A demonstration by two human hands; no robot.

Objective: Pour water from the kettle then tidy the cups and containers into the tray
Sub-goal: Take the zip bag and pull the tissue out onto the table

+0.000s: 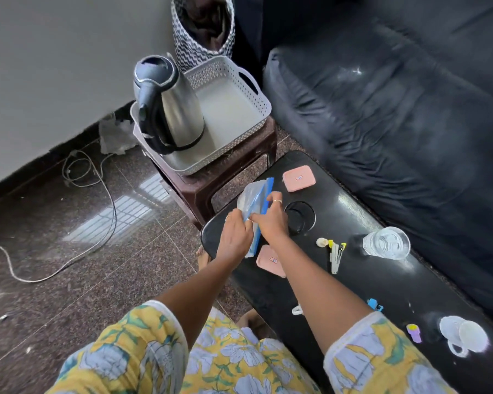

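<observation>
Left hand (pixel 235 234) and right hand (pixel 270 220) close together, fingers curled.

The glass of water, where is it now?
In the head view the glass stands right of centre on the black table, by the sofa, right of the stapler.

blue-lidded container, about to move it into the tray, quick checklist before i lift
1. Grip: left hand and right hand both hold the blue-lidded container, which is tilted on edge: ok.
2. Lid fully shut: cannot tell.
3. Room in the tray: bare floor beside the kettle: ok.
4. Glass of water: upright, apart from both arms: ok.
5. Path: a pink container lies flat between the hands and the tray, low enough to pass over, I judge: ok.
</observation>
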